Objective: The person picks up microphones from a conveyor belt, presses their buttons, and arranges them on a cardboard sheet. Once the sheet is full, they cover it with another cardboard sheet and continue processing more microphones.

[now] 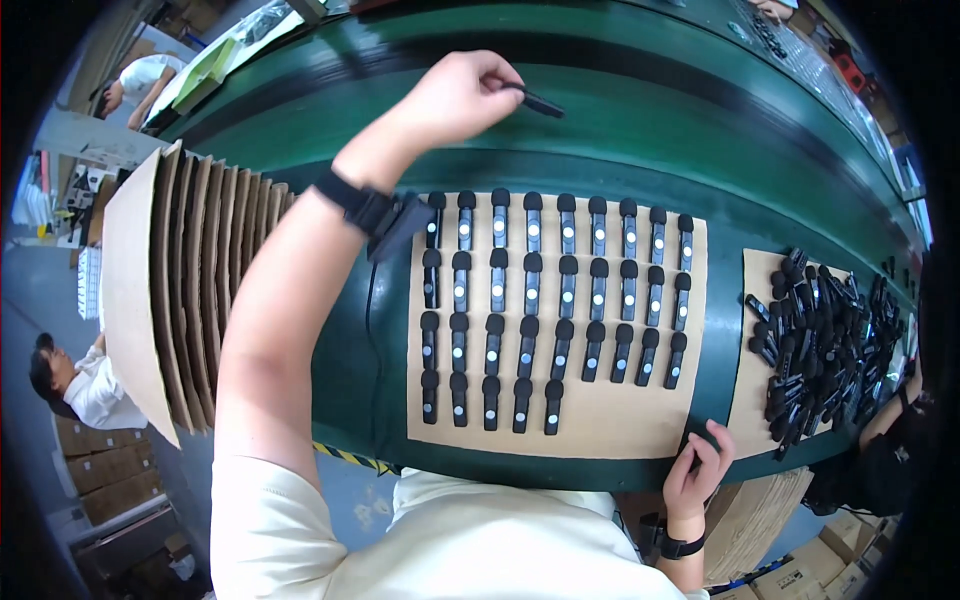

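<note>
My left hand (pixel 468 95) reaches out over the far part of the green work surface. Its thumb and fingers pinch a small black microphone (pixel 543 104), whose near end is hidden in the grip. Below it, on a flat cardboard sheet (pixel 625 425), several rows of black microphones (pixel 532 285) with foam tops stand side by side. Each bears a pale round dot, and the nearest row fills only the left part of the sheet. My right hand (pixel 700 468) is by the sheet's near right corner, fingers apart and lightly bent, holding nothing.
On the right, a heap of black microphones (pixel 815 345) lies on another cardboard sheet (pixel 757 290). A row of upright cardboard sheets (pixel 135 285) stands left of my left arm. A dark cable (pixel 370 310) runs along the table (pixel 345 385). Other people work at the left and right edges.
</note>
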### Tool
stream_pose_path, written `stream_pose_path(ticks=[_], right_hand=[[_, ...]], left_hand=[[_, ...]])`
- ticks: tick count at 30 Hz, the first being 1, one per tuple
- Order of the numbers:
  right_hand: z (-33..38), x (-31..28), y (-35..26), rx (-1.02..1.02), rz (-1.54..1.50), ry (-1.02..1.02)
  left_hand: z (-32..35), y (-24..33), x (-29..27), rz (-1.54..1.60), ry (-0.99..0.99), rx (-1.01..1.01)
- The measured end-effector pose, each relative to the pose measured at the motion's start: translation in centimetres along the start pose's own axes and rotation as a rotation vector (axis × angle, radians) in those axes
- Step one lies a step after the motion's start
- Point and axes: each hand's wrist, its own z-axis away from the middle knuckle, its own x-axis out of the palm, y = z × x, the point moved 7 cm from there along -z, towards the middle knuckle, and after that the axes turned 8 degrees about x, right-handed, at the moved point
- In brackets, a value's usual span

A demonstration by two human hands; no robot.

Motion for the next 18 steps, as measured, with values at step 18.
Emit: stream_pose_path(ticks=[18], right_hand=[[-9.6, -0.1, -16.1, -0.42, -0.751, -0.176]], left_hand=[[21.5, 19.1, 2.6, 0.465, 0.066, 0.134]])
